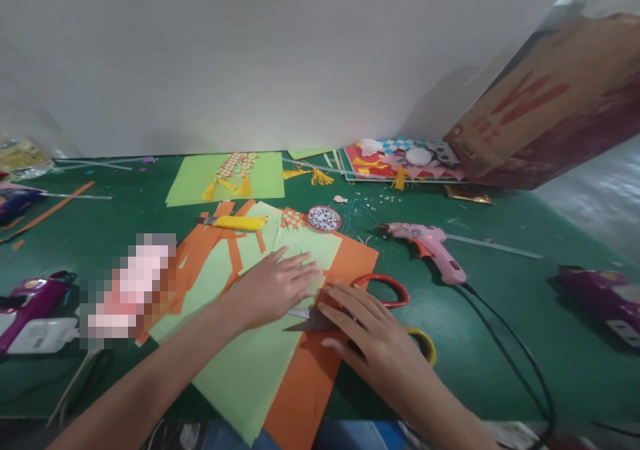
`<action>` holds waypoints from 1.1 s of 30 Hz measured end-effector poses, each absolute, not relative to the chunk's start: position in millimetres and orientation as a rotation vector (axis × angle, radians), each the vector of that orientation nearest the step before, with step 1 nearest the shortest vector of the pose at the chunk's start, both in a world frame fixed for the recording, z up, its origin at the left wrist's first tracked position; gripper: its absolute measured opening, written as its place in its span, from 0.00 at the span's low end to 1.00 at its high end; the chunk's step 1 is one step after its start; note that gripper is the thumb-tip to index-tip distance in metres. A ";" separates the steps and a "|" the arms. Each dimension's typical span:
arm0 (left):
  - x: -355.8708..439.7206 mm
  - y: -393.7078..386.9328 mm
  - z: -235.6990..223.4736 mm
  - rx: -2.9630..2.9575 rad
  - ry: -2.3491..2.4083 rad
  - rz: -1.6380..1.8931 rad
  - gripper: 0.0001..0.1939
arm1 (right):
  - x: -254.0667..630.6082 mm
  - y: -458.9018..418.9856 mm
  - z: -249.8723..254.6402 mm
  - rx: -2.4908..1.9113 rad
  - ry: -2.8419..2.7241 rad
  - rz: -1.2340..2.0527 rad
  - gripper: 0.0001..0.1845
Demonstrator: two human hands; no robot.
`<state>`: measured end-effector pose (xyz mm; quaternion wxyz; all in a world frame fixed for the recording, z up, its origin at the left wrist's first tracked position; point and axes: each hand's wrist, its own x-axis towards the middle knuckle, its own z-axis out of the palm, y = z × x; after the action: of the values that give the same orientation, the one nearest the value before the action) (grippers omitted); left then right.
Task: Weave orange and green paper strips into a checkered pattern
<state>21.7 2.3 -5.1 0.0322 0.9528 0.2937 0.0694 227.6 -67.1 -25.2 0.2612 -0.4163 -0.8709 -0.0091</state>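
Observation:
My left hand [280,287] lies over a light green paper sheet [250,363], its fingers stretched toward the right. My right hand [373,327] reaches across a pair of scissors [313,321], fingers extended and partly covering the blades; whether it presses on them I cannot tell. One handle loop of the scissors is red and the other yellow. Beneath the green paper lies an orange sheet [305,390]. A small pale strip shows between my hands. Beyond them, a small woven orange-and-white piece [291,219] sits by a round dish of beads [324,219].
A yellow utility knife [240,223] lies on orange strips [190,263]. To the right is a pink glue gun [430,243] with its cord. Purple tools [600,297] lie at both sides. At the back are a tasselled woven piece [237,168] and a brown bag [545,103].

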 end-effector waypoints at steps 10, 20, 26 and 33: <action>-8.0 -43.4 -4.6 2.914 1.066 0.383 0.18 | 245.8 -74.0 -38.1 -1.049 -2.330 0.043 0.16; -38.1 -82.6 -14.8 2.817 1.759 0.744 0.19 | 204.5 -41.5 -14.0 -1.173 -2.501 0.033 0.28; -49.5 -93.9 -23.6 2.755 1.829 0.677 0.22 | 160.6 -53.7 -27.2 -1.037 -2.679 0.156 0.40; -58.2 -96.2 -22.3 2.804 1.718 0.863 0.18 | 147.5 -36.0 -5.7 -0.978 -2.679 0.196 0.28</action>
<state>-58.2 -96.2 -22.3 -0.1289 0.8179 0.5010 0.2518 147.5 -36.0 -5.7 0.1409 -0.3386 -0.9279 0.0678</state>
